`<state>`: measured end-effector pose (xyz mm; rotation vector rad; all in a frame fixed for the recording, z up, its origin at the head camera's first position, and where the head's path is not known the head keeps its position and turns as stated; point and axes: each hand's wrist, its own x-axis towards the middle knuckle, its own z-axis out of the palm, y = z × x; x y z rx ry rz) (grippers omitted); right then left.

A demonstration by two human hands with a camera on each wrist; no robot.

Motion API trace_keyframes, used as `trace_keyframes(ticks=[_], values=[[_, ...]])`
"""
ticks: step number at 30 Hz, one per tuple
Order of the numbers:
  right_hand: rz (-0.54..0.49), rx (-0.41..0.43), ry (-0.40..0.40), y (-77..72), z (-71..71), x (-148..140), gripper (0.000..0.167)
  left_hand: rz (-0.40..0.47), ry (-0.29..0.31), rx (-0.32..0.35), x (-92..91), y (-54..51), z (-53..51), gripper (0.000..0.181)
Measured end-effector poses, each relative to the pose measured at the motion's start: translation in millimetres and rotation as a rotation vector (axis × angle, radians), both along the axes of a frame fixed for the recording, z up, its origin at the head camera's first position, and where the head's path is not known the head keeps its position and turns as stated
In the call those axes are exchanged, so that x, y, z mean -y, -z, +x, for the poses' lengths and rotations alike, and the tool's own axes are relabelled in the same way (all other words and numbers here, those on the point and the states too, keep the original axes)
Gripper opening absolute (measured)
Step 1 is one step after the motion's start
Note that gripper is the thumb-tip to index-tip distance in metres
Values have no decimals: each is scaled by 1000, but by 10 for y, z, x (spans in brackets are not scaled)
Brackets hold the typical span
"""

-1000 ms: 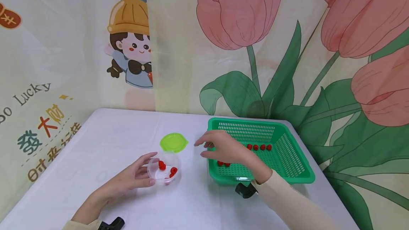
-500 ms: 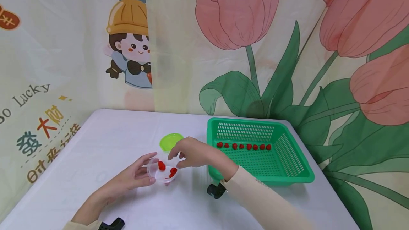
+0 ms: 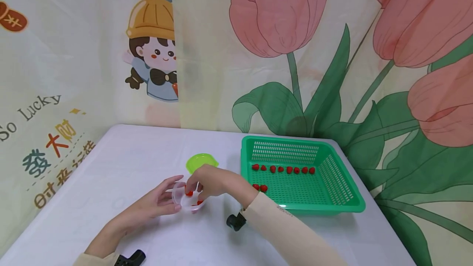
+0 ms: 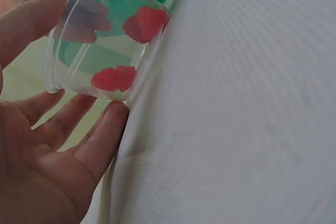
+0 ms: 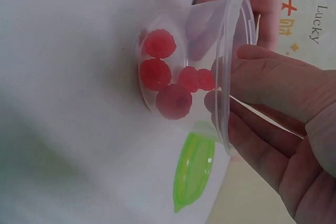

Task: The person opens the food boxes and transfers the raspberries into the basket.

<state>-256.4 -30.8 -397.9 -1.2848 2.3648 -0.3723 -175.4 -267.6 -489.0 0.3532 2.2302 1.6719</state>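
Note:
My left hand grips a clear plastic cup from its left side, thumb and fingers on opposite sides of the wall. Several red raspberries lie at the cup's bottom. Over the rim reaches my right hand, its thumb and fingertips inside the cup and apart from each other. In the right wrist view the fingertips are close to a small raspberry; whether they touch it, I cannot tell. Behind the cup lies a bright green lid.
To the right stands a green slotted basket. A row of several raspberries runs along its back, and two more raspberries sit near its front left. A white cloth covers the table, with a printed curtain behind.
From the basket's left side, my right hand has moved left to the cup and dipped its fingers inside. My left hand keeps its hold on the cup in the same spot.

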Motion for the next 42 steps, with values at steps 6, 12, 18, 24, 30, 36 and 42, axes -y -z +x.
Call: trace_keyframes(ticks=[6, 12, 18, 24, 30, 36, 42], values=[[55, 26, -13, 30, -18, 80, 30, 4, -1, -7, -7, 8, -14, 86], [150, 9, -50, 41, -40, 196, 28, -14, -18, 5, 0, 18, -18, 87], [196, -20, -126, 104, -58, 286, 21, -10, -14, -5, 6, 35, -24, 88], [267, -33, -125, 159, -45, 348, 20, -5, -10, -7, 6, 45, -28, 87], [306, -55, -126, 183, -38, 373, 20, 7, -7, -7, 2, 43, -28, 85], [319, -44, -114, 187, -36, 371, 16, 3, -9, -8, -2, 38, -28, 85], [260, -18, -93, 154, -34, 315, 21, -38, -31, 15, -4, 20, -27, 86]])
